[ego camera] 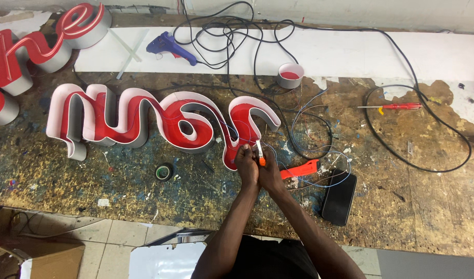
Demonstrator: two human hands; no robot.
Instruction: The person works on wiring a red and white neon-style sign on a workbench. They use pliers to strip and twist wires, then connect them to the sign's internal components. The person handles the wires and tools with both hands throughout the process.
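Both hands are brought together at the near edge of the worn workbench (144, 191), right by the end of the big red-and-white sign lettering (159, 121). A small orange-and-white tool (260, 153) is clamped in the right hand (270, 173) – the left hand (246, 164) is closed up against it, and what it's pinching can't be made out, though thin blue wire (319, 183) is looped around that spot. An orange cutter (299, 170) is lying just beside the right hand, with a black phone (339, 197) near it. Further back, a blue glue gun (171, 47), a roll of tape (290, 75) and a red screwdriver (397, 106) are spread out, well apart from the hands. A small tape roll (164, 171) sits to the left.
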